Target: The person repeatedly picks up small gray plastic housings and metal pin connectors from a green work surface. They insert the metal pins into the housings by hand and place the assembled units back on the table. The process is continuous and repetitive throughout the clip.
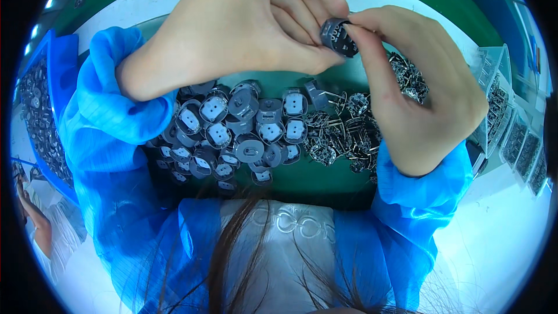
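Observation:
High in the middle, my left hand [232, 29] is closed, thumb and fingers gripping a small dark grey plastic housing [333, 35]. The housing is tilted, its open side toward the right, with dark and shiny details inside. My right hand [427, 72] pinches at the upper rim of the same housing with thumb and index finger; whether a tiny part sits between those fingertips is hidden. Below my left hand lies a heap of similar grey housings [241, 104], several with white two-hole faces. Under my right hand spreads a pile of small shiny metal-pronged parts [346, 134].
A blue bin [58, 75] full of dark grey parts stands at the left. Clear plastic trays [497, 104] with small metal parts stand at the right. The green work surface [302, 183] has a white border. Another person's arm [36, 215] shows at lower left.

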The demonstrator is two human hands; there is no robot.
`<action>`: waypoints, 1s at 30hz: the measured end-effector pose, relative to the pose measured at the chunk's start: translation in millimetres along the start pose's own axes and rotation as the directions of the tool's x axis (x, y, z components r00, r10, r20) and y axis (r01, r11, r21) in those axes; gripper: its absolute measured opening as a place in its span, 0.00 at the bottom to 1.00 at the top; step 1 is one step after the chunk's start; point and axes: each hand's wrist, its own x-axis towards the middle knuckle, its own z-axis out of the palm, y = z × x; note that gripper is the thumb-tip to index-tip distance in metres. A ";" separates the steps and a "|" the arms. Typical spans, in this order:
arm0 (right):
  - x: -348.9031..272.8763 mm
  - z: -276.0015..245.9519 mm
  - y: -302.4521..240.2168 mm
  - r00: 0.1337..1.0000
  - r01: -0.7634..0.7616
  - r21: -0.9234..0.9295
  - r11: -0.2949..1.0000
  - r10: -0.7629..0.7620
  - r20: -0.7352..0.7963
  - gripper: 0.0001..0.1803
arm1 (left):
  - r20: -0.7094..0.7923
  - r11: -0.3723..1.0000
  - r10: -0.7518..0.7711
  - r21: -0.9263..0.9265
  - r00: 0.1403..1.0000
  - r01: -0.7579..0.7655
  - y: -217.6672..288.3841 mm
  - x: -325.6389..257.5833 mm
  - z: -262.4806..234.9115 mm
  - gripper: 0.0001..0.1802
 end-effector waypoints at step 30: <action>-17.7 -30.7 -0.6 0.725 -0.273 -0.031 0.961 0.227 0.651 0.19 | -0.064 0.082 0.726 0.997 0.685 0.006 -74.8 46.2 -104.4 0.13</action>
